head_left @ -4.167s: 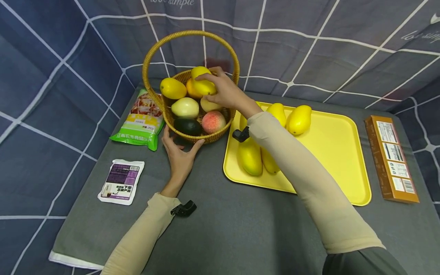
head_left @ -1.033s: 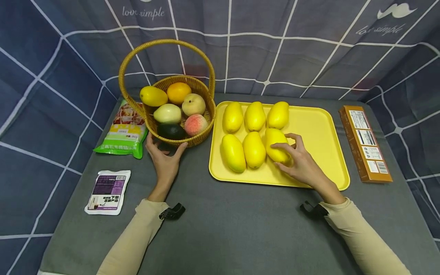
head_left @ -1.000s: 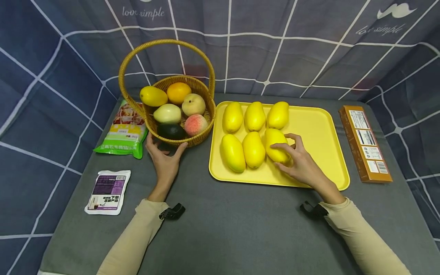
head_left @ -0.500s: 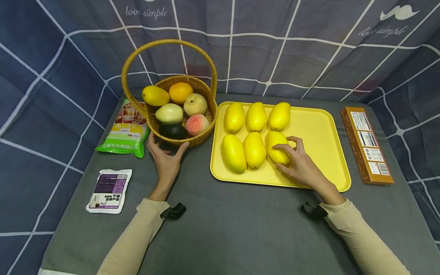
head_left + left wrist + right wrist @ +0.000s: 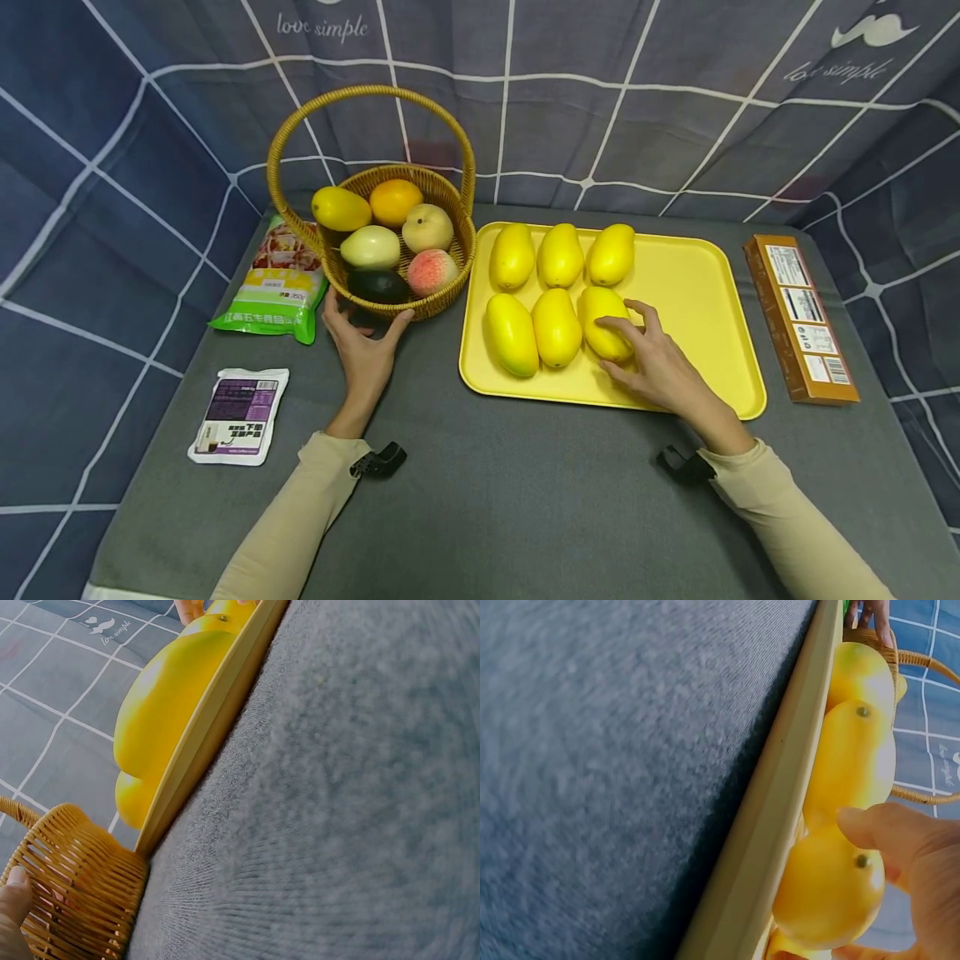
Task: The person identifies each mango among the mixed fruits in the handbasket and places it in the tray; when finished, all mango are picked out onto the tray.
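Observation:
My left hand (image 5: pixel 362 354) holds the near side of a wicker basket (image 5: pixel 429 307), its thumb (image 5: pixel 16 889) against the weave. In the basket lie a yellow fruit (image 5: pixel 341 208), an orange (image 5: pixel 395 202), a pale round fruit (image 5: pixel 427 227), a whitish-green fruit (image 5: pixel 371 247), a pink peach (image 5: pixel 432 272) and a dark avocado (image 5: pixel 378 287). My right hand (image 5: pixel 660 362) grips a yellow mango (image 5: pixel 604 312) in the front row on the yellow tray (image 5: pixel 686 333), fingers across its upper side and thumb at its lower right. Beside it lie several more mangoes (image 5: pixel 557 327).
Left of the basket lies a green food bag (image 5: pixel 273 292), with a white and purple pouch (image 5: pixel 240 417) nearer the front. A long brown box (image 5: pixel 801 321) lies right of the tray. A dark checked curtain (image 5: pixel 570 125) hangs close behind.
Since the oldest frame, my right hand has moved from the basket to the tray's front row. The yellow fruit it gripped has left the basket. My left hand stays at the basket.

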A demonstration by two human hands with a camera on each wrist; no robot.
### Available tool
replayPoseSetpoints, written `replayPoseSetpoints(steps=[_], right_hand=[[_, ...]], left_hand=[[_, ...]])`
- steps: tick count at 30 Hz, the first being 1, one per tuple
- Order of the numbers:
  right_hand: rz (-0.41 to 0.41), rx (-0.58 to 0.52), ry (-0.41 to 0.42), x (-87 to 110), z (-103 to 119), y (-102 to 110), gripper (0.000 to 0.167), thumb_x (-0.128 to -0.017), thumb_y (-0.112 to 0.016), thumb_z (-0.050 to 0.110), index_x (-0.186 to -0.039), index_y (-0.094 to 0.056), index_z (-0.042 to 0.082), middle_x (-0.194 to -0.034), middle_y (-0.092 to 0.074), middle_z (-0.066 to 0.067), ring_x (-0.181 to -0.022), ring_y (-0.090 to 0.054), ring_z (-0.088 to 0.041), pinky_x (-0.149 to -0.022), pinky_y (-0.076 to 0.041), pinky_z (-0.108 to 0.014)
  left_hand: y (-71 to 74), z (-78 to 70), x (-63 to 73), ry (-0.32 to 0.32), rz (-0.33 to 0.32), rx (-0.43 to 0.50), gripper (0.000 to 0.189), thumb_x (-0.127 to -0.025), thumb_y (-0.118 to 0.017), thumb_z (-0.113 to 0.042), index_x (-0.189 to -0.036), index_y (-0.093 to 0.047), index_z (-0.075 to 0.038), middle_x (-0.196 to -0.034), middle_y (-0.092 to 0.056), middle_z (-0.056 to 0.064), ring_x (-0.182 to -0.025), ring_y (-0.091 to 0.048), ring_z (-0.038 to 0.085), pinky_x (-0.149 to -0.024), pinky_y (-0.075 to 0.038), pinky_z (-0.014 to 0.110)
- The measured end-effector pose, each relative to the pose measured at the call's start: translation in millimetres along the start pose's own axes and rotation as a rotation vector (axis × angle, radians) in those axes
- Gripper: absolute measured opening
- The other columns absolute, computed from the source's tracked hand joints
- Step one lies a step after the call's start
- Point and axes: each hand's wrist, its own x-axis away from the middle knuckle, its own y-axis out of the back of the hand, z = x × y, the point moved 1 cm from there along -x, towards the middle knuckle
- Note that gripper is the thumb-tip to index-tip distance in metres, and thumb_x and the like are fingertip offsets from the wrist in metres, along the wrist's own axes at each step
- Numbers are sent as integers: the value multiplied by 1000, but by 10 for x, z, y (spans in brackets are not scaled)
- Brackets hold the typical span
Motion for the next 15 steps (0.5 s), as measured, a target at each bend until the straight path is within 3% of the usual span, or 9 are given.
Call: replayPoseSetpoints(steps=[7, 10, 15], right_hand=[[-80, 11, -15, -12, 87, 57, 54, -80, -80, 17, -128, -56, 15, -148, -30, -29, -128, -41, -51, -94, -37, -69], [-120, 1, -7, -75, 150, 102, 55, -79, -81, 19, -128, -57, 14, -147, -32, -28, -130, -38, -48, -98, -34, -68], [-114, -46, 51, -315, 285, 164, 54, -83, -78, 22, -132, -57, 13, -146, -36, -24, -128, -43, -45, -98, -38, -64]], left_hand=[[4, -8, -4, -7, 3, 2, 103, -77, -85, -28, -154, -18, -12, -148, -28, 9, -128, -40, 25, -79, -38, 31], [3, 2, -7, -10, -3, -1, 103, -77, -85, -28, -154, -18, -13, -148, -28, 8, -128, -40, 25, -79, -38, 30], [2, 4, -1, -5, -4, -1, 103, -77, -85, -28, -154, -18, -15, -147, -28, 6, -128, -39, 24, -79, -38, 29]])
